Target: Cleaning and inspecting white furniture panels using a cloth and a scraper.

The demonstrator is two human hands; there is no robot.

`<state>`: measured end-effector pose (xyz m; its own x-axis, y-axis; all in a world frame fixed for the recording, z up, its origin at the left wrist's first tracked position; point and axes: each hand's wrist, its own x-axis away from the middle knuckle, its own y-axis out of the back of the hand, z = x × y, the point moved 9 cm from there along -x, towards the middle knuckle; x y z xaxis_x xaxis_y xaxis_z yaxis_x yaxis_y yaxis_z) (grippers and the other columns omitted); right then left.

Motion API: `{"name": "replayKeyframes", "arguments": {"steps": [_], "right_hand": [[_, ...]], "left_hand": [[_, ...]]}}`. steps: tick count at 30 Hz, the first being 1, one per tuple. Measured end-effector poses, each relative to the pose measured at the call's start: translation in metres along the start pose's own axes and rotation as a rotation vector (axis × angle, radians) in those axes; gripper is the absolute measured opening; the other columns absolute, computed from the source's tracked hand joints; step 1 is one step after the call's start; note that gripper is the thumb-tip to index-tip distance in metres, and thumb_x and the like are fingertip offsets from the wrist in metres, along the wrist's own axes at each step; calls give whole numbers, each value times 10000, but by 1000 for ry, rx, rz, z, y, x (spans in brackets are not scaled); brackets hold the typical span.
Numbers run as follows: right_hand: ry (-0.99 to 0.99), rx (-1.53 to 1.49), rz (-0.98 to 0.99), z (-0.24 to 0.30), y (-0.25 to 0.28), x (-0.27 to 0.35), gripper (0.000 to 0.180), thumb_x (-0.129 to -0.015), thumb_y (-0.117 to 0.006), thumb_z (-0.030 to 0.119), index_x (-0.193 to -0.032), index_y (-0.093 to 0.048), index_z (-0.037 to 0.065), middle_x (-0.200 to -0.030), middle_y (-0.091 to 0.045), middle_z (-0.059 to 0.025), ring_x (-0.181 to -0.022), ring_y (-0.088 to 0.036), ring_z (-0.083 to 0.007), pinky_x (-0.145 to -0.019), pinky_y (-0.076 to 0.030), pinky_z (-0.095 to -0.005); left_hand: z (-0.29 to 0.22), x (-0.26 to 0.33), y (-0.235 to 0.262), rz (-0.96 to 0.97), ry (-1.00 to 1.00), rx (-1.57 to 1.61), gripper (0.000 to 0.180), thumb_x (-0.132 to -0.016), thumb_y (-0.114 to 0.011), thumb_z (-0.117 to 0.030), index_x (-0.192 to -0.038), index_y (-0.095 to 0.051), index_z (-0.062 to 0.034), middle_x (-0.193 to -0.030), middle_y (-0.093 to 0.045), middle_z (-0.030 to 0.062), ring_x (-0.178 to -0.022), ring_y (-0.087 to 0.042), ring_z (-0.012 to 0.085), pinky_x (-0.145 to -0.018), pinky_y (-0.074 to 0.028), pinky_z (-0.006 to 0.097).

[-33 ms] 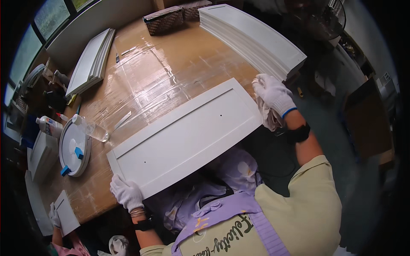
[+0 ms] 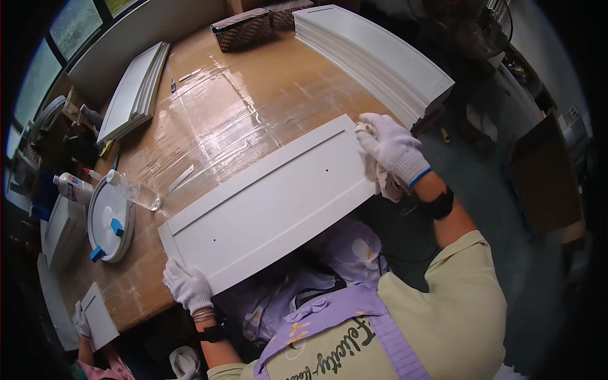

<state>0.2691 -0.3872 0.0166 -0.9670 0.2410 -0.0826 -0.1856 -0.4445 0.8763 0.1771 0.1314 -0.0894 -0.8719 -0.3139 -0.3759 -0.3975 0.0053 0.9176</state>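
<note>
A white cabinet-door panel (image 2: 269,206) with a raised frame and two small dark holes lies at a slant over the table's near edge. At its near left corner my left hand (image 2: 187,286), in a white knit glove, is closed on the rim. My right hand (image 2: 394,149), gloved alike, is closed on a crumpled beige cloth (image 2: 387,183) that hangs down by the panel's right end. The cloth touches or nearly touches that end's edge. Fingertips of the right hand are partly hidden in the cloth.
Panel stacks (image 2: 373,50) (image 2: 136,92) stand at the back right and left. Left of the panel are a clear bottle (image 2: 142,195), a white bottle (image 2: 73,188), a round lid (image 2: 111,212) with blue blocks, and a blade (image 2: 182,178). Another person's gloved hand (image 2: 81,322) holds a small panel (image 2: 99,316).
My right hand and the cloth have moved left, in over the panel's right end. My left hand and the panel stay almost in place.
</note>
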Motion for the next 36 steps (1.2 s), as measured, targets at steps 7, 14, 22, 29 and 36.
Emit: {"name": "replayKeyframes", "arguments": {"steps": [7, 14, 22, 29, 36], "right_hand": [[970, 163, 233, 117, -155, 74, 481, -811, -589, 431, -1221, -562, 179, -1314, -454, -191, -1206, -441, -380, -990, -347, -551], [-458, 476, 234, -155, -48, -61, 300, -885, -555, 291, -1138, -622, 145, -1288, -513, -187, -1099, -570, -383, -872, -504, -444], [-203, 523, 220, -108, -1, -26, 398, -903, -496, 335, -1296, -483, 266, -1181, -554, -165, -1098, -558, -346, -889, -475, -452], [161, 593, 453, -52, -54, -1, 291, -898, -540, 307, -1178, -557, 231, -1099, -543, -197, -982, -594, -367, -837, -488, -420], [199, 640, 589, -59, -58, 18, 282, -900, -534, 291, -1165, -560, 200, -1095, -558, -193, -979, -597, -376, -834, -493, -423]], "left_hand": [[-5, -3, -10, -12, -16, 46, 424, -760, -521, -122, -1167, -467, -19, -1028, -525, 204, -1002, -484, 385, -911, -387, 463], [-7, 0, -8, -6, -1, 40, 427, -757, -516, -115, -1170, -468, -17, -1043, -523, 203, -1001, -484, 384, -917, -385, 463], [1, 0, -5, 8, -1, 24, 435, -767, -512, -119, -1187, -469, -11, -1067, -533, 207, -1023, -488, 385, -931, -383, 465], [-3, -2, -7, 50, 40, 62, 440, -744, -513, -116, -1170, -477, -7, -1073, -534, 210, -1012, -486, 387, -939, -375, 466], [-5, 0, -2, 49, 40, 41, 436, -785, -515, -131, -1200, -470, -8, -1094, -540, 216, -1044, -488, 390, -936, -386, 462]]}}
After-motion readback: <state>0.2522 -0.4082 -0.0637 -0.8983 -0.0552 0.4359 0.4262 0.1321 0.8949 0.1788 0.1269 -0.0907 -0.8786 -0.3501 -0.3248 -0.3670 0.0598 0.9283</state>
